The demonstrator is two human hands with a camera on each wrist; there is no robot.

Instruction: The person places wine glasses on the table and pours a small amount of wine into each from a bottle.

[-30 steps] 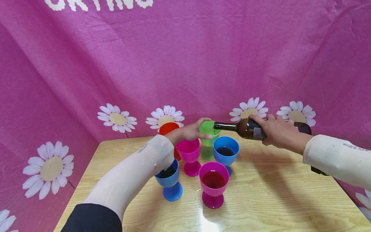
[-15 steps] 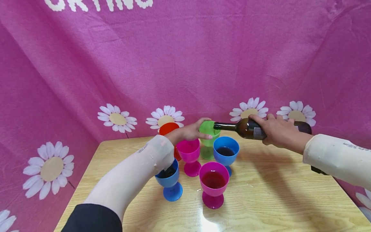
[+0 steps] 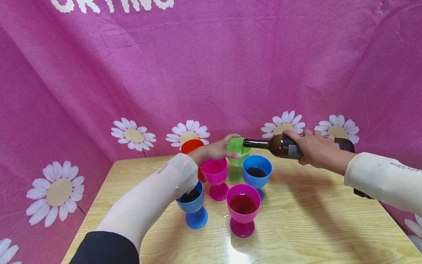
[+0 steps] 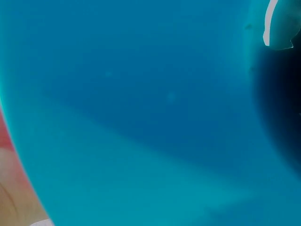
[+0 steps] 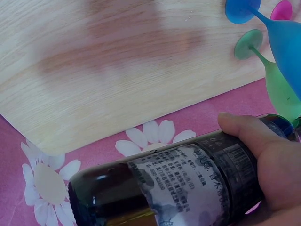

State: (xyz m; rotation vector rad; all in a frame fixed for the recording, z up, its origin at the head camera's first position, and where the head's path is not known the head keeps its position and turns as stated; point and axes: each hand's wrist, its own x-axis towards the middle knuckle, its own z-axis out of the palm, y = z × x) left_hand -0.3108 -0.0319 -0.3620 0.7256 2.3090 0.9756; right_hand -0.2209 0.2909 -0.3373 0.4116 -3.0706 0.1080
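Note:
My left hand [image 3: 218, 149] holds the green goblet [image 3: 243, 160] by its bowl, thumb on the near side and fingers toward the back. My right hand [image 3: 314, 151] grips a dark glass wine bottle [image 3: 278, 146], tipped almost level with its mouth at the goblet's right rim. A thin stream runs from the mouth into the bowl. Seen from the right wrist, the bottle [image 5: 188, 183] has a pale printed label, and a thumb lies along it. The inside of a blue goblet [image 4: 141, 94] fills the left wrist view, dark liquid at its right.
Around the green goblet stand a blue goblet [image 3: 257, 179] and a pink goblet [image 3: 243, 216] with dark liquid, another pink goblet [image 3: 215, 178], and a red goblet [image 3: 191, 146] partly behind the left arm. A blue goblet [image 3: 194, 209] stands beneath that forearm. The wooden table [image 3: 296, 227] meets a pink flowered cloth.
Both hands, the bottle and the goblets keep their places. The stream inside the green goblet shows slightly darker now.

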